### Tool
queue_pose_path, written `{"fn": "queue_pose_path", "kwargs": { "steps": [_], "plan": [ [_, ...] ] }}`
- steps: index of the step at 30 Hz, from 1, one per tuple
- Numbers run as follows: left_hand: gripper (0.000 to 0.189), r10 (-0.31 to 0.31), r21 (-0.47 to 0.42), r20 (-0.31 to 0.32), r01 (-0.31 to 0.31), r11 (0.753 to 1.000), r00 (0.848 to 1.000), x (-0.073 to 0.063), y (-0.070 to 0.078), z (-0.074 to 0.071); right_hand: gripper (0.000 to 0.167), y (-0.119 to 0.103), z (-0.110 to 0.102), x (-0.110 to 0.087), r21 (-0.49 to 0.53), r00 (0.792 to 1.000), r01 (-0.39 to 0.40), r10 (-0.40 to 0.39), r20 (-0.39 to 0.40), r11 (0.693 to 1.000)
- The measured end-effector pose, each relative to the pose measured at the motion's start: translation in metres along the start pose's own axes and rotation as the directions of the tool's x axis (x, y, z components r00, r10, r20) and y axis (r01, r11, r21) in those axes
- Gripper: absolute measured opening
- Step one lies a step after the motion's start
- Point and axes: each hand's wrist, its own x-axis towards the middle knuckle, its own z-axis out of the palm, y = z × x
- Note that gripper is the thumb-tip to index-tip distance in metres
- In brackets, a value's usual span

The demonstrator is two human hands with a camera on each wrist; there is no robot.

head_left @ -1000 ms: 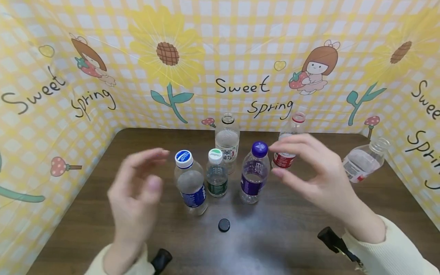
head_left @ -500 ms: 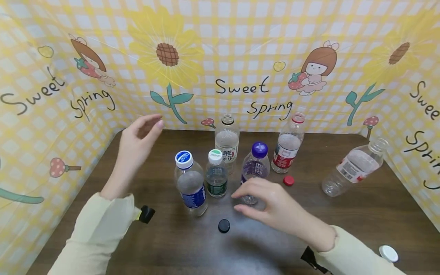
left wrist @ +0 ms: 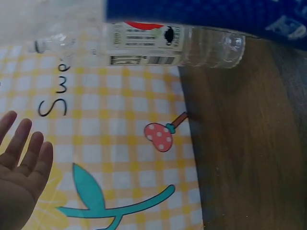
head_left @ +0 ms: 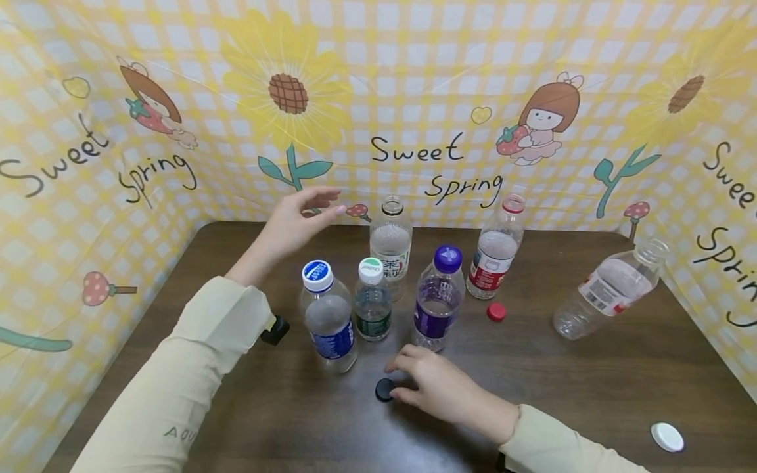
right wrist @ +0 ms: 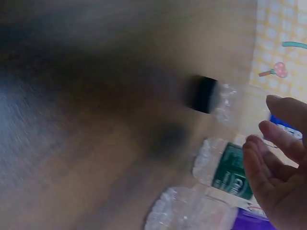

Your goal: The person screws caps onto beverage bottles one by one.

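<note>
A black bottle cap (head_left: 384,390) lies on the dark wooden table, with the thumb and fingers of my right hand (head_left: 437,384) close around it. In the right wrist view those fingers are apart and the cap (right wrist: 205,94) shows beyond them. My left hand (head_left: 296,220) hovers empty, fingers relaxed, left of an uncapped clear bottle (head_left: 391,253). Closer in stand a blue-labelled bottle (head_left: 328,328) with a blue and white cap, a small green-labelled bottle (head_left: 373,309) with a white cap, and a purple-labelled bottle (head_left: 439,305) with a purple cap.
An uncapped red-labelled bottle (head_left: 495,253) stands at the back right, a red cap (head_left: 496,311) before it. Further right is another uncapped bottle (head_left: 609,289). A white cap (head_left: 667,437) lies near the front right. A checked yellow cloth (head_left: 414,79) encloses the table.
My right hand has come down from beside the purple-capped bottle to the black cap. My left hand has moved back and then right, toward the uncapped clear bottle.
</note>
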Motion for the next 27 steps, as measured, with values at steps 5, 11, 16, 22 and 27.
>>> {"fn": "queue_pose_path", "kwargs": {
  "steps": [5, 11, 16, 22, 27],
  "plan": [
    [0.056, -0.009, -0.035, 0.102, 0.013, 0.999, 0.995, 0.007, -0.003, 0.010, 0.034, 0.005, 0.012, 0.001, -0.021, 0.999, -0.033, 0.033, 0.023, 0.999],
    [0.056, 0.017, -0.096, 0.182, 0.001, 0.995, 0.983, 0.012, -0.007, 0.022, 0.038, 0.009, 0.020, 0.003, -0.033, 0.997, -0.065, 0.067, 0.049, 0.997],
    [0.062, 0.002, -0.088, 0.247, 0.021, 0.996, 0.969, 0.014, -0.009, 0.026, 0.039, 0.011, 0.026, 0.004, -0.034, 0.997, -0.052, 0.054, 0.052, 0.998],
    [0.066, -0.019, -0.035, 0.276, 0.030, 0.999, 0.961, 0.019, -0.008, 0.032, 0.036, 0.012, 0.029, 0.005, -0.014, 0.998, -0.038, 0.038, 0.053, 0.999],
    [0.067, -0.006, -0.022, 0.310, 0.014, 1.000, 0.951, 0.023, -0.009, 0.037, 0.035, 0.014, 0.031, 0.006, -0.010, 0.998, -0.028, 0.028, 0.061, 1.000]
  ]
}}
